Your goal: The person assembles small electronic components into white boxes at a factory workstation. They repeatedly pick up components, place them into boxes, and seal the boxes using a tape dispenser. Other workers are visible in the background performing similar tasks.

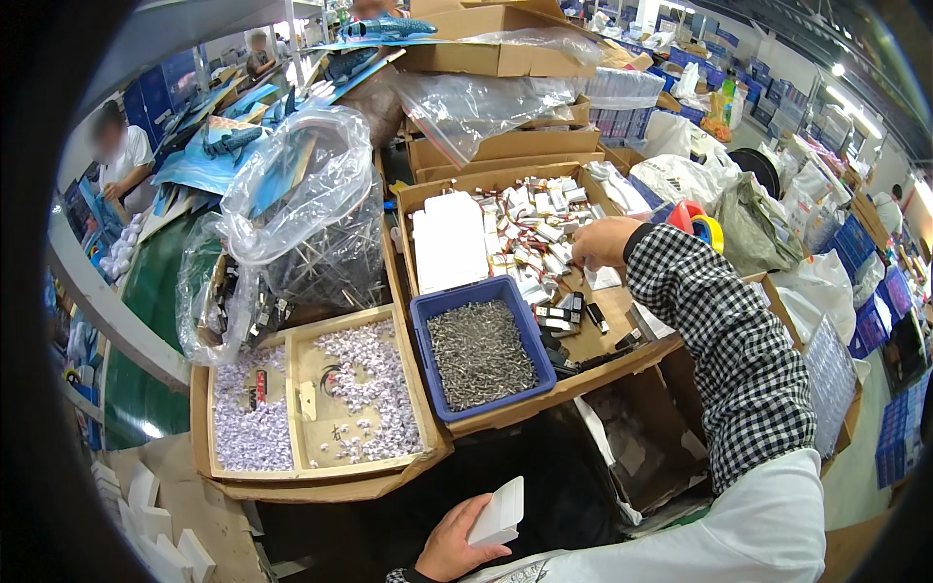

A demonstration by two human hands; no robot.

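In my left hand (pixel 457 540), low in the middle, is a small white box (pixel 500 513), gripped between thumb and fingers. My right hand (pixel 604 241) reaches into a shallow cardboard tray (pixel 573 382), its fingers bunched together at the right edge of a heap of small silvery battery packs with red wires (pixel 533 225). Whatever is between those fingertips is hidden. White flat boxes or cards (pixel 447 238) lie left of the heap. Small black devices (pixel 596 317) lie nearer me in the same tray, beside a blue plastic bin (pixel 481 355) full of small metal screws.
A divided wooden tray (pixel 292 398) of tiny white parts stands left of the bin. Behind it sits a clear plastic bag (pixel 326 243) of dark parts. An open carton (pixel 641 437) is under my right arm. Far left, another person (pixel 121 160) stands near blue sheets.
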